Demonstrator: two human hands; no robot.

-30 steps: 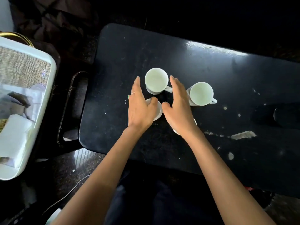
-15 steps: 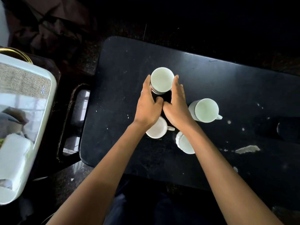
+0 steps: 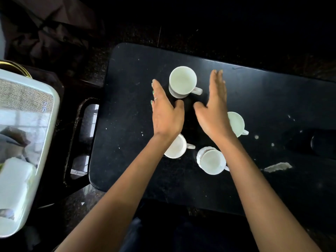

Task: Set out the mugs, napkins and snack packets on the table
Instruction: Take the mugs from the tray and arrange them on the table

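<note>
Several white mugs stand upright on the black table (image 3: 272, 99). The far mug (image 3: 182, 81) has its handle pointing right. My left hand (image 3: 166, 113) is flat and open just left of it, and my right hand (image 3: 215, 110) is open to its right; neither touches it. A second mug (image 3: 177, 147) is partly hidden under my left wrist. A third mug (image 3: 211, 160) stands near my right forearm. A fourth mug (image 3: 237, 123) peeks out right of my right hand.
A white plastic bin (image 3: 45, 142) holding a white napkin pack (image 3: 14, 182) and other items sits at the left. A dark chair frame (image 3: 76, 135) fills the gap between bin and table. A white scrap (image 3: 277, 166) and a dark object (image 3: 321, 144) lie on the table's right side.
Both hands have let go of the far mug and spread apart to its sides. Half a second ago they were cupped around it, after pushing it away from the other mugs.
</note>
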